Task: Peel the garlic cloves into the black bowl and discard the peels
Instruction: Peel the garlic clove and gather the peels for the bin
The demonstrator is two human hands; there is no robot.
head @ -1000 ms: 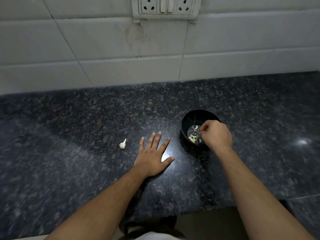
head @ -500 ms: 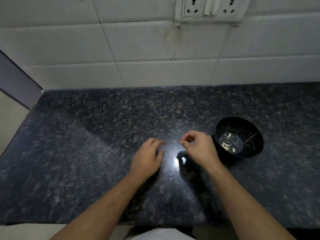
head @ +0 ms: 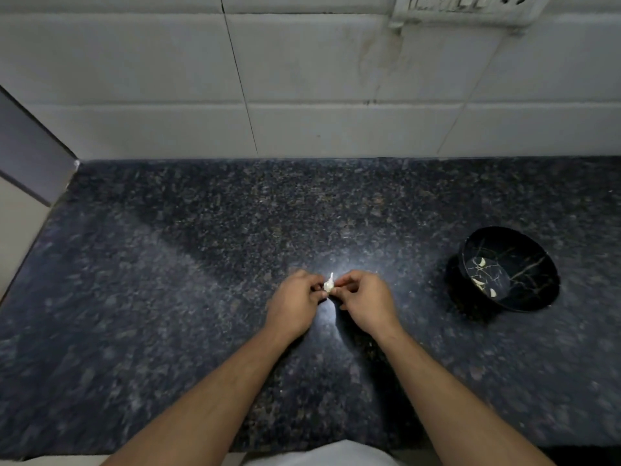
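A small white garlic clove (head: 329,284) with its pointed tip up is pinched between both hands over the middle of the dark counter. My left hand (head: 295,306) holds it from the left with curled fingers, and my right hand (head: 364,302) pinches it from the right. The black bowl (head: 524,299) with gold vein lines stands on the counter to the right, apart from my hands. Several peeled cloves (head: 479,281) lie in its bottom.
The dark speckled granite counter (head: 201,264) runs to a white tiled wall (head: 302,95) at the back. A switch and socket plate (head: 463,8) is on the wall at the upper right. The counter's left end (head: 43,227) meets a grey panel.
My right hand left the bowl and came to the middle. My left hand picked the clove off the counter, and both hands now pinch it. The view has shifted left.
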